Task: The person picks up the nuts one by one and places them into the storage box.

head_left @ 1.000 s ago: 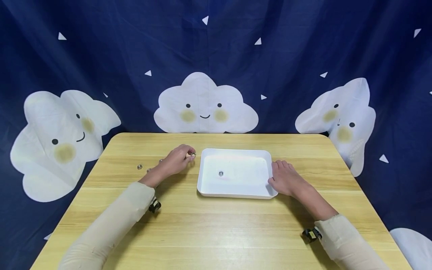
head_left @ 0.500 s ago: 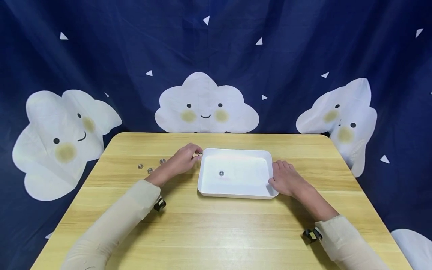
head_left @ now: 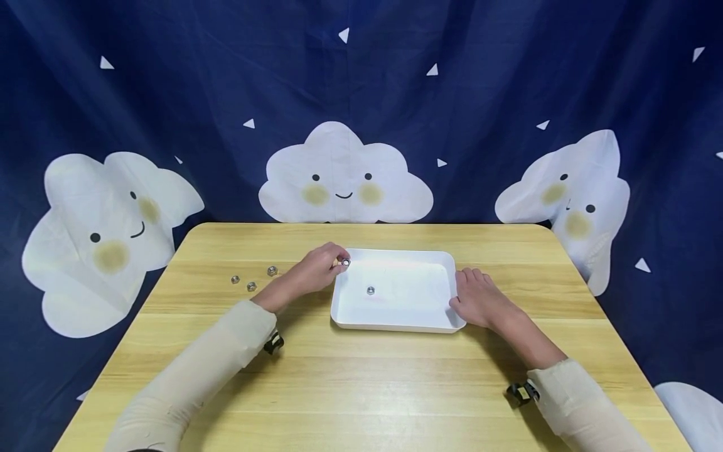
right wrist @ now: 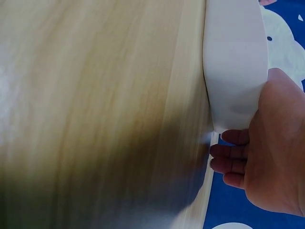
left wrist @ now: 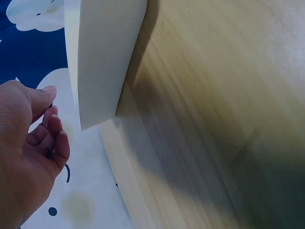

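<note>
The thumb and fingertips of the left hand (head_left: 320, 269) are closed in a pinch on a small silvery metal nut (head_left: 346, 262), held over the far left corner of a white, shallow, rectangular tray (head_left: 409, 289). The right hand (head_left: 479, 298) grips the tray's right side, thumb over the rim, other fingers outside the wall. A second silvery metal nut (head_left: 370, 290) lies on the tray floor, left of its middle. Left of the tray, three loose silvery nuts (head_left: 251, 286) lie apart on the pale, wood-grained table (head_left: 361, 383). Behind hangs a dark blue fabric curtain (head_left: 384, 50) printed with white smiling clouds (head_left: 346, 157) and small white triangles (head_left: 433, 69)
</note>
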`<act>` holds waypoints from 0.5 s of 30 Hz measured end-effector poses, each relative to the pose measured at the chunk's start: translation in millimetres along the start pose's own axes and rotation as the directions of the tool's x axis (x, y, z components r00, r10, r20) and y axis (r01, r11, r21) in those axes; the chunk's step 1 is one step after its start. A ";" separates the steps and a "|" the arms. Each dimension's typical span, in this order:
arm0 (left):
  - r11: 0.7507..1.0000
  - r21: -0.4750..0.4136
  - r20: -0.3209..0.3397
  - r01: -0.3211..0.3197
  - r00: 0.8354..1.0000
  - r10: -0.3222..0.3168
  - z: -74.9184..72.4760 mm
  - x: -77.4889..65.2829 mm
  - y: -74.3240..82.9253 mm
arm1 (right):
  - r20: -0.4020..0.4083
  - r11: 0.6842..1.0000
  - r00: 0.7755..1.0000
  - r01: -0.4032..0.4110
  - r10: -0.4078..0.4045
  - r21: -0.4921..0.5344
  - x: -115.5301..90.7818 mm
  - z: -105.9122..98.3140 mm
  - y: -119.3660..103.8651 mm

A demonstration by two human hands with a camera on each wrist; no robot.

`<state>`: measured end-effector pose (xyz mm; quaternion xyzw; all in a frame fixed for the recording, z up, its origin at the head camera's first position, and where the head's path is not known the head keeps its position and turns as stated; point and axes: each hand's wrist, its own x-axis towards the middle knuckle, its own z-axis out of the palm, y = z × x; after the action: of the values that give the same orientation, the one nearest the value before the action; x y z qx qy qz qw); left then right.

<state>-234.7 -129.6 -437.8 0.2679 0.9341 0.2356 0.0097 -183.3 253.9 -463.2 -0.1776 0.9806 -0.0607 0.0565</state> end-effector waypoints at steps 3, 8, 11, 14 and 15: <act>1.000 0.003 0.009 -0.018 1.000 0.018 2.2 1.5 3.3 | -0.007 1.000 1.000 0.004 -0.004 0.002 0.3 0.1 0.1; 0.999 0.000 0.035 -0.037 0.999 0.037 5.9 3.1 7.5 | -0.007 1.000 1.000 0.004 -0.004 0.001 0.1 0.4 0.3; 0.999 0.003 0.049 -0.054 0.997 0.054 7.8 3.2 9.5 | -0.001 1.000 1.000 0.001 -0.001 -0.002 0.1 0.5 0.5; 0.997 0.002 0.060 -0.077 0.995 0.077 9.6 2.9 11.3 | 0.003 1.000 1.000 -0.001 0.001 -0.001 0.1 0.1 0.2; 0.996 0.004 0.063 -0.087 0.994 0.087 10.3 2.7 11.8 | 0.004 1.000 1.000 -0.001 0.001 -0.001 0.1 0.0 0.1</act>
<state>-229.7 -114.9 -441.4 0.3156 0.9216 0.2243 0.0281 -183.5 254.0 -463.3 -0.1771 0.9806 -0.0598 0.0583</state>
